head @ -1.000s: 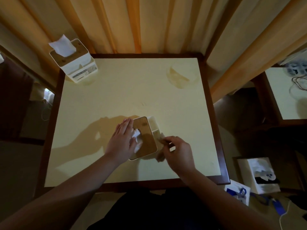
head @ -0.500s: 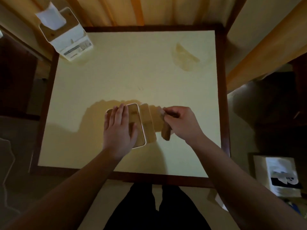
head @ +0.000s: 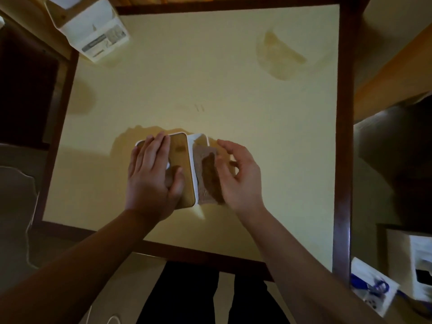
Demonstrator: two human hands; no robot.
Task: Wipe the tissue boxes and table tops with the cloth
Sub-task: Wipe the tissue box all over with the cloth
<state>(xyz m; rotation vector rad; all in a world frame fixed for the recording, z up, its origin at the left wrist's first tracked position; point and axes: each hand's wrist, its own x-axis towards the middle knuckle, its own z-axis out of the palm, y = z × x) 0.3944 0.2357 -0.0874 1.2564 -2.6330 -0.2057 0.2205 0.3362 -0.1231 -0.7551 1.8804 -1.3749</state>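
The far tissue box [head: 93, 31] is cut off by the top edge; its label is unreadably blurred.

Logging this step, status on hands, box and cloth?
Left hand flat on box top, steadying. Right hand presses cloth against box's right side. Second box at far left corner, untouched. Nothing in the way.

- Dim, warm yellowish light over the cream table top [head: 210, 90].
- Soft shadows stretch left from the hands.
- Corners fall nearly black.
- Wide-angle bending curves the table's edges.
- Slight blur overall, strongest on items at lower right.
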